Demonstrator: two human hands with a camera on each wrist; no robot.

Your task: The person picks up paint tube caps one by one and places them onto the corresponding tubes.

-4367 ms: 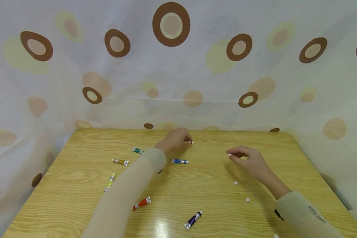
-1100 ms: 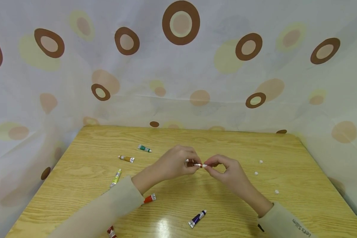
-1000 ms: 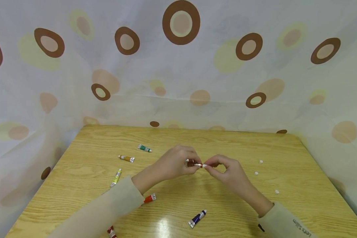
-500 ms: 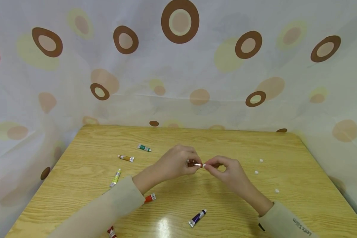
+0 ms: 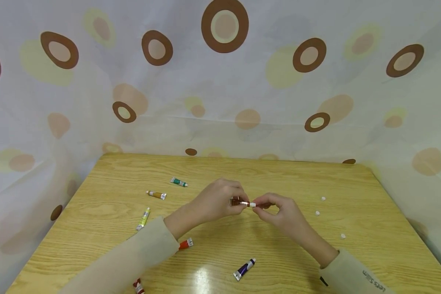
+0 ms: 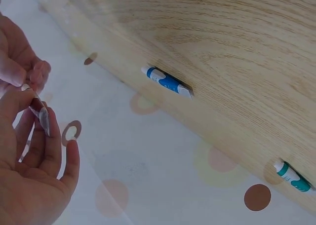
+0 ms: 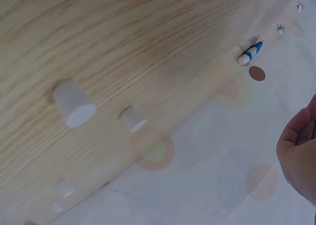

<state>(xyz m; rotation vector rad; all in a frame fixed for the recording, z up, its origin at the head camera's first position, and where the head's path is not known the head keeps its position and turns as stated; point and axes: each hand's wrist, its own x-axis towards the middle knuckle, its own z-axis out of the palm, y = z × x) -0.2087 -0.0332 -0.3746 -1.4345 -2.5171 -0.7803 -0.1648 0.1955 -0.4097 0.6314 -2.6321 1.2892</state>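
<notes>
My left hand (image 5: 220,200) holds a small brown paint tube (image 5: 235,201) above the middle of the table, its neck pointing right. A white cap (image 5: 253,204) sits at the neck, and my right hand (image 5: 279,208) pinches it with thumb and forefinger. In the left wrist view both hands meet around the tube (image 6: 43,117). The right wrist view catches only part of the right hand (image 7: 301,148). A blue paint tube (image 6: 168,82) lies near the left hand, which hides it in the head view.
Green (image 5: 179,182), ochre (image 5: 156,194), yellow (image 5: 143,219), orange-red (image 5: 185,244), dark red (image 5: 138,286) and purple (image 5: 244,269) paint tubes lie on the wooden table (image 5: 297,175). Loose white caps (image 5: 323,198) lie at the right. A patterned curtain (image 5: 220,134) surrounds the table.
Over several seconds, the left hand has brought the brown tube nearer, and the right hand has moved left to it with the cap. Lately the right fingertips shifted slightly, showing more cap.
</notes>
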